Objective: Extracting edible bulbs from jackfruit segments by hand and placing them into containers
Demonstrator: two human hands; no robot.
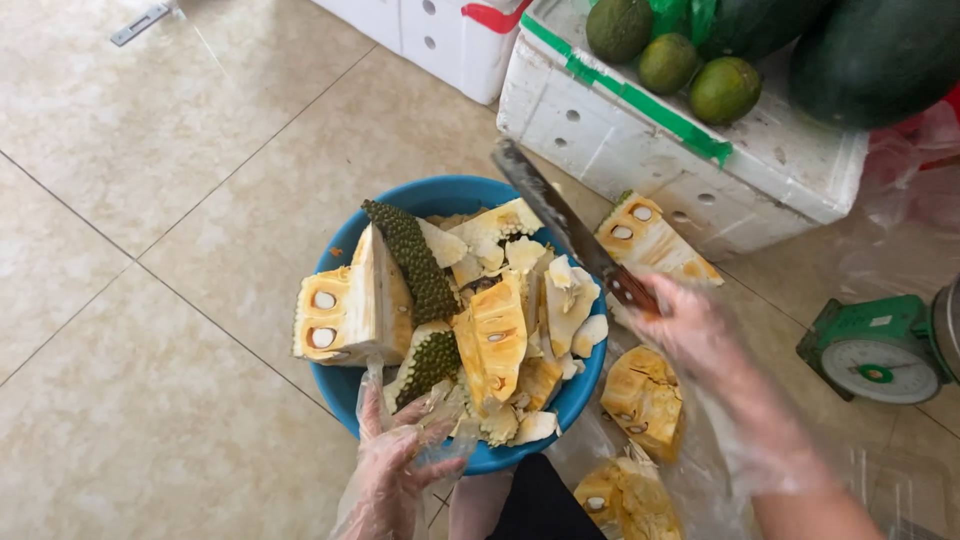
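The right hand (690,325) is wrapped tight around the handle of a knife (565,225). The blade is long and points up toward 11 o'clock, over the blue bowl (345,395) of cut jackfruit (495,335). The left hand (395,465) is loose and open, holding nothing, at the bowl's 6 o'clock rim. The fruit pile lies at 12 o'clock from the left hand, which is nearer. More pieces (640,400) sit just below the right hand.
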